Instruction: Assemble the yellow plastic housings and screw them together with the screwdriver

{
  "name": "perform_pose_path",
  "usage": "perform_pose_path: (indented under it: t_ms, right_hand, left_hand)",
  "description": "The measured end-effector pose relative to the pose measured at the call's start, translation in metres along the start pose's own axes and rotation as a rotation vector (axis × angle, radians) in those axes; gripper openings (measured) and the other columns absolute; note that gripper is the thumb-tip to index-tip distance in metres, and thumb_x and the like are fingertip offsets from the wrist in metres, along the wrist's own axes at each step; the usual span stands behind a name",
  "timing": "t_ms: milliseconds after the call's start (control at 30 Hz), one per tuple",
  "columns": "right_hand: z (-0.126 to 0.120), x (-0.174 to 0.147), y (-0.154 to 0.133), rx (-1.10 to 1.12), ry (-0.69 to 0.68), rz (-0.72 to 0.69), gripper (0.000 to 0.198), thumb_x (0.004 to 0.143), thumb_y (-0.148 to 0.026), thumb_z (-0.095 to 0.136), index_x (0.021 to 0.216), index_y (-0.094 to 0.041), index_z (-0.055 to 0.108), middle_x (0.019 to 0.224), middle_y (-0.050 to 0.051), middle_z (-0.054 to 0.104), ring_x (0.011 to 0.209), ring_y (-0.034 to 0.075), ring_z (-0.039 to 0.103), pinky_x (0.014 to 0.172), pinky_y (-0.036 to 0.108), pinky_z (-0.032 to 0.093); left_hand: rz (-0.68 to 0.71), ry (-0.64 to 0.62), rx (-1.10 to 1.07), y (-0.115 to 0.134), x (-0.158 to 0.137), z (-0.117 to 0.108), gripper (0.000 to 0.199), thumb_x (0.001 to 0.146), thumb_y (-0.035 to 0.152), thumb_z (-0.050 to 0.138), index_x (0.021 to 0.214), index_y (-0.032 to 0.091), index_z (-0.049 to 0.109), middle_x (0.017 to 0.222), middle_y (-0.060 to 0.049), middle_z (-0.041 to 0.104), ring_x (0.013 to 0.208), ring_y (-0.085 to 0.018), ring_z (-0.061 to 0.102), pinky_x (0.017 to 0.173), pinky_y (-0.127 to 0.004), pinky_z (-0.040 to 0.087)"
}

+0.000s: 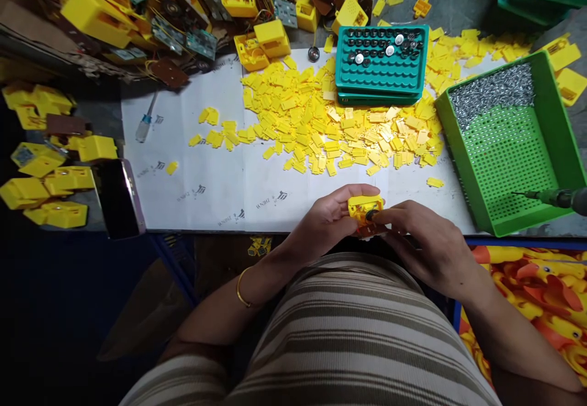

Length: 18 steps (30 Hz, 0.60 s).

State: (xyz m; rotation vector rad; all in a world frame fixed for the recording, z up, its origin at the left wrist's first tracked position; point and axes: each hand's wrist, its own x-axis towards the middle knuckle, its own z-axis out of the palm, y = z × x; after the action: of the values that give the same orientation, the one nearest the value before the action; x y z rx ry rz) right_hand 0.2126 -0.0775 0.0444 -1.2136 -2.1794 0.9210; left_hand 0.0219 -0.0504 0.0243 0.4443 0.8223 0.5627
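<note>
My left hand (328,216) is wrapped around a small yellow plastic housing (365,200) near the table's front edge, its open side facing up. Inside it sits a black round part (370,215) that looks like a small speaker. The thumb and fingers of my right hand (424,241) pinch at this part, partly covering it. A brown circuit board (370,230) hangs at the housing's near side, below my fingers.
Loose yellow plastic pieces (293,112) spread behind my hands. A teal tray (383,79) holds black and white round parts. Screws fill part of a green basket (472,180); a screwdriver tip (532,195) reaches over it. A phone (118,201) and blue-handled screwdriver (144,126) lie left.
</note>
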Motion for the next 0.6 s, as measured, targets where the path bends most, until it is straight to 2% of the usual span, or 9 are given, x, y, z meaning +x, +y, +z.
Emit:
perform_pose_path:
  t_ms: [167, 300, 433, 600]
  right_hand:
    - [0.0002, -0.0036, 0.0039, 0.077, 0.068, -0.044, 0.023, 0.089, -0.007, 0.054, 0.108, -0.021, 0.058, 0.096, 0.004, 0.066, 0.083, 0.011, 0.064, 0.069, 0.021, 0.051]
    - [-0.0012, -0.0036, 0.0031, 0.113, 0.104, -0.008, 0.025, 0.089, -0.008, 0.056, 0.110, -0.021, 0.060, 0.096, 0.004, 0.067, 0.084, 0.012, 0.065, 0.071, 0.022, 0.052]
    - [-0.0003, -0.0017, 0.0015, 0.103, 0.131, 0.060, 0.022, 0.090, -0.010, 0.056, 0.108, -0.020, 0.062, 0.092, 0.004, 0.069, 0.081, 0.013, 0.066, 0.070, 0.024, 0.054]
    - [0.0014, 0.0001, 0.0011, 0.034, 0.146, 0.082, 0.021, 0.090, -0.012, 0.057, 0.109, -0.018, 0.063, 0.087, 0.005, 0.069, 0.075, 0.013, 0.066, 0.064, 0.023, 0.053]
  left_hand:
    - [-0.034, -0.005, -0.045, 0.0012, -0.0023, -0.0008, 0.038, 0.075, 0.012, 0.065, 0.112, 0.022, 0.062, 0.106, -0.005, 0.069, 0.090, -0.015, 0.064, 0.082, -0.029, 0.051]
    - [-0.046, 0.011, -0.027, 0.0030, -0.0036, -0.0005, 0.037, 0.076, 0.015, 0.068, 0.113, 0.022, 0.063, 0.106, -0.005, 0.068, 0.090, -0.015, 0.064, 0.082, -0.029, 0.053]
    - [-0.032, -0.026, -0.051, 0.0032, -0.0055, -0.0001, 0.037, 0.076, 0.014, 0.069, 0.112, 0.022, 0.064, 0.109, -0.005, 0.068, 0.097, -0.016, 0.063, 0.089, -0.033, 0.051]
    - [-0.022, -0.039, 0.015, 0.0005, -0.0064, -0.0013, 0.045, 0.077, 0.021, 0.071, 0.121, 0.021, 0.060, 0.112, -0.007, 0.066, 0.101, -0.019, 0.062, 0.095, -0.036, 0.050]
